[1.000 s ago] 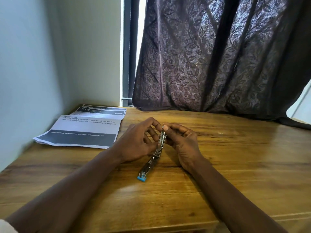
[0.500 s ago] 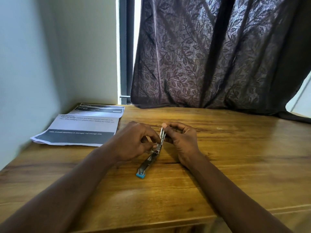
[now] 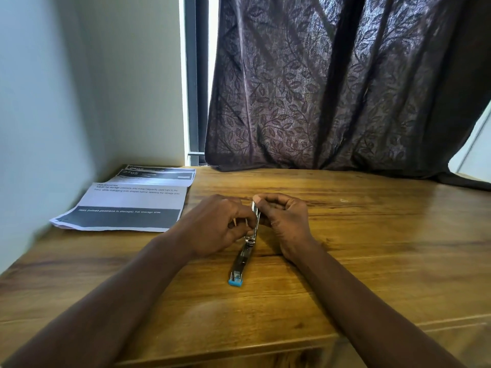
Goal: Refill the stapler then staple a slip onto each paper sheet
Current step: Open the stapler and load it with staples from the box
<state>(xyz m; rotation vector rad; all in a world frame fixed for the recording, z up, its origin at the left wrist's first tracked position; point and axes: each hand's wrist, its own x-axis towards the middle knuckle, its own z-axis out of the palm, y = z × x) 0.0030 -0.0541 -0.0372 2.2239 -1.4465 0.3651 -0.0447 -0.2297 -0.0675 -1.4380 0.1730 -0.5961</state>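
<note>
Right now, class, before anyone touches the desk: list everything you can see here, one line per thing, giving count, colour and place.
stapler: one, silver with a blue end, swung open, mid-table
silvery piece: one, small, likely staples, between the left fingers beside the stapler
paper sheets: overlapping stack, count unclear, white with dark bands, table's rear left
pale speck: one, on the table right of the hands, too small to identify
table: one, brown wood
curtain: one, dark purple, leaf-patterned, behind the table
window frame: one, dark, left of the curtain
wall: pale, left side
left hand: one, pinches the silvery piece
right hand: one, pinches the stapler's raised arm
</note>
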